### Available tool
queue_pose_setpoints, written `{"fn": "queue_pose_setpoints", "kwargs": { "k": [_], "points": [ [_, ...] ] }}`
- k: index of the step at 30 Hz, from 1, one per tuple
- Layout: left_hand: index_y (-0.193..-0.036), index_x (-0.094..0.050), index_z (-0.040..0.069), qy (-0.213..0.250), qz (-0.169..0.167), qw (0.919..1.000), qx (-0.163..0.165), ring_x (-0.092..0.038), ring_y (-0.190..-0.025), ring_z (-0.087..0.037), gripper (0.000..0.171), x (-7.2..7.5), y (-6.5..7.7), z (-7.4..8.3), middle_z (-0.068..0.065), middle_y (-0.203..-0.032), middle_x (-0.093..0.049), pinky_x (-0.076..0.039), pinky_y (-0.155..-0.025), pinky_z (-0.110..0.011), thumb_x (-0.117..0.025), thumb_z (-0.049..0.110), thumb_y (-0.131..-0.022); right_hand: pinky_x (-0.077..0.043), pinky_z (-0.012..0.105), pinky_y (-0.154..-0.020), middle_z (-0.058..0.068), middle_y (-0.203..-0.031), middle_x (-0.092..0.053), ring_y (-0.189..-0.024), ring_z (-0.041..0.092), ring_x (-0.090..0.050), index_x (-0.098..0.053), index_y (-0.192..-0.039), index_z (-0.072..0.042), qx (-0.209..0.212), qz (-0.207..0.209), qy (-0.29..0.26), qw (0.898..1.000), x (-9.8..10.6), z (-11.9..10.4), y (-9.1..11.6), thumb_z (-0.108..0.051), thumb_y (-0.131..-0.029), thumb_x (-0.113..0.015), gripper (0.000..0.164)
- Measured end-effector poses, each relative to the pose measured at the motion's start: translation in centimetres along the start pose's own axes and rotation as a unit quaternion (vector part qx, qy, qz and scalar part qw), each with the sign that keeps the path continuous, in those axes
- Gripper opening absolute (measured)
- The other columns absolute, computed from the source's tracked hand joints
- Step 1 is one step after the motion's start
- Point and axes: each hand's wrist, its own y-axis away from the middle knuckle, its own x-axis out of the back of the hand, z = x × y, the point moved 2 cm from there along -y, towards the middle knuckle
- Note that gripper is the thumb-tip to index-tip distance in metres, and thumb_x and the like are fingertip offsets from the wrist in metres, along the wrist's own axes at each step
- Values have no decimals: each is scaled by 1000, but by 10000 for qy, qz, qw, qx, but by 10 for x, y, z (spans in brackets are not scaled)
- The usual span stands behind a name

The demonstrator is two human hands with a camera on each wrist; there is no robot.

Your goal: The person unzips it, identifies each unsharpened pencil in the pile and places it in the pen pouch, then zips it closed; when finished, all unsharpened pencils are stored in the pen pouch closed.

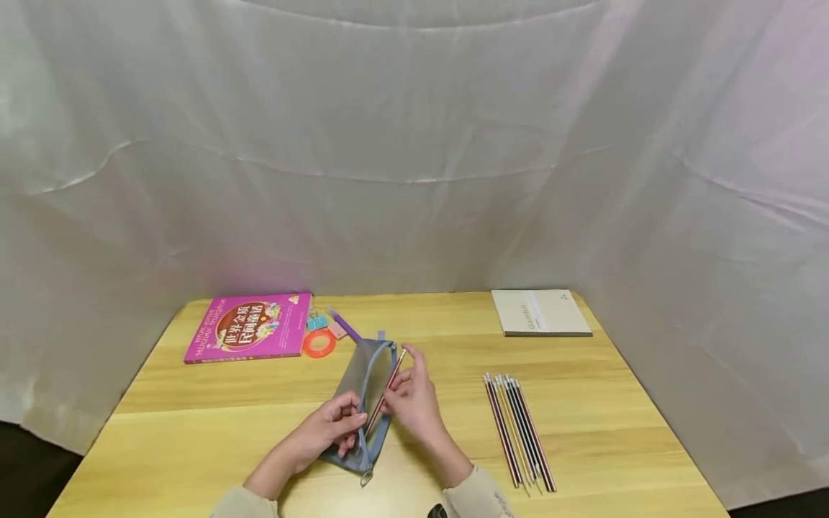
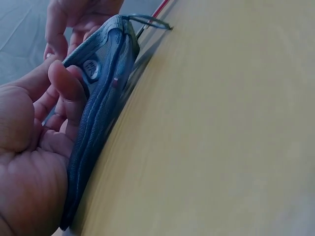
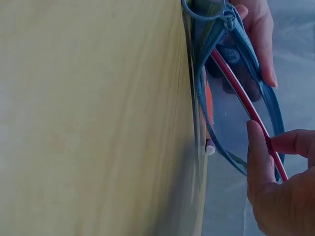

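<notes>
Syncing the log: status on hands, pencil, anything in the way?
Left hand gripping pouch at its rim. Right hand pinching red pencil, lower end inside open pouch. Left hand near pencil's path; nothing else seen blocking.

Left hand (image 1: 332, 426) gripping, right hand (image 1: 417, 401) pinching, hands close together, forearms (image 1: 275, 469) angled inward

Wood-grain table (image 1: 615, 417): pink book (image 1: 249, 327) far left, orange ring (image 1: 319, 354) beside it; blue-grey pouch (image 1: 352, 370) mid-table; pencils (image 1: 526, 432) right; pale notebook (image 1: 560, 314) far right.
</notes>
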Motion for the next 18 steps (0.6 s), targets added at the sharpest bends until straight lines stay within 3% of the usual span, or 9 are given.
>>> {"fn": "queue_pose_setpoints", "kwargs": {
  "k": [6, 18],
  "points": [
    [-109, -43, -2, 111, 80, 9999, 101, -55, -63, -7, 26, -4, -1, -2, 1, -79, -55, -50, -55, -20, -55, 21, -109, -62, 31, -58, 13, -90, -59, -63, 17, -68, -29, -159, -15, -76, -203, 174, 9996, -4, 2, -2, 15, -83, -68, 90],
    [-110, -47, -3, 44, 1, 10000, -79, -58, -62, -6, 24, -6, -3, -2, 1, -80, -56, -51, -55, -20, -56, 19, -108, -63, 37, -60, 9, -86, -60, -62, 14, -65, -16, -162, -5, -648, 27, 11, 9979, -8, 7, -6, 15, -82, -68, 98]
  ]
}}
